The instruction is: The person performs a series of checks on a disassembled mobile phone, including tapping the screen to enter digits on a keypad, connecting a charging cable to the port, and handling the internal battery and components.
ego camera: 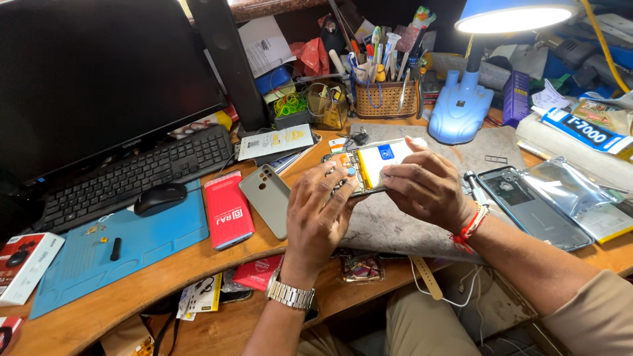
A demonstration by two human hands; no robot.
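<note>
**A:** Item one, the hands. State and position?

**B:** Left hand [318, 209]: fingers spread, tips resting on the near-left end of the opened phone [366, 166], steadying it. Metal wristwatch [290, 295] on that wrist. Right hand [425, 186]: fingers curled and drawn together, tips pressing on the phone's right half by the pale battery; whether they pinch a small part, cannot tell. Red thread bracelet [469, 230] on that wrist.

**B:** Item two, the phone. It lies directly under both sets of fingertips, back cover off, flat on a grey work mat [395, 224] on the desk [132, 290]. Long axis runs left to right between the hands, slightly rising toward the right hand's far side.

**A:** Which hand is nearer?

**B:** Both touch it; the right covers more of the body, the left holds only the end.

**A:** Outward from the hands?

**B:** Just left of the left hand: a grey phone case [267, 198], then a red box [227, 209]. Right of the right hand: a detached back cover [531, 206]. Beyond the phone: a blue desk lamp [461, 105] and a wicker tool basket [386, 99].
</note>
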